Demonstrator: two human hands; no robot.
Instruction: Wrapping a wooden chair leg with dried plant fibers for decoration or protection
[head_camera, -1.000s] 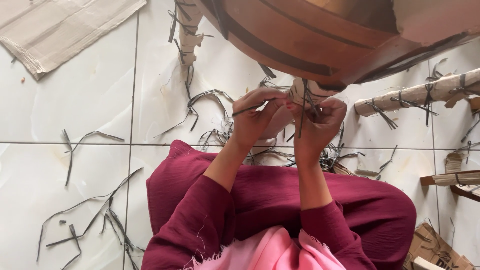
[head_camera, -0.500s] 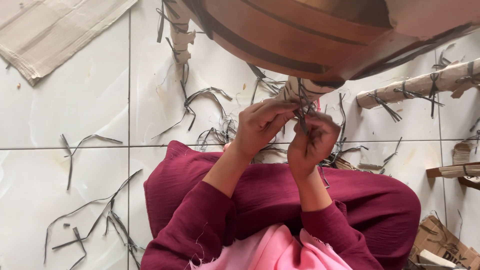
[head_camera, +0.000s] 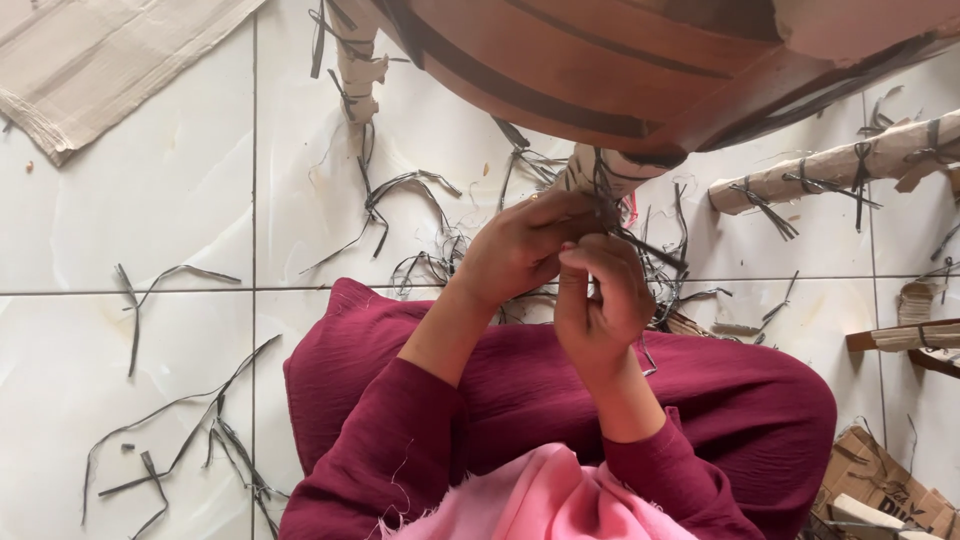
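Both hands, left hand (head_camera: 515, 250) and right hand (head_camera: 600, 300), pinch a thin dark plastic strap (head_camera: 640, 248) just below the paper-wrapped brown wooden furniture leg (head_camera: 600, 170), apparently mid-knot.

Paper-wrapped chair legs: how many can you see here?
3. One wrapped leg at upper left, one just above the hands, one lying at right. Others may be hidden behind the chair seat.

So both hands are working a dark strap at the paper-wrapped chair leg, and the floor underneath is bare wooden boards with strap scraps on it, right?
Not quite: the floor is glossy white tile, not wooden boards, as the head view shows. The rest holds: the left hand and right hand both work a dark strap at the paper-wrapped chair leg, and strap scraps lie on the floor.
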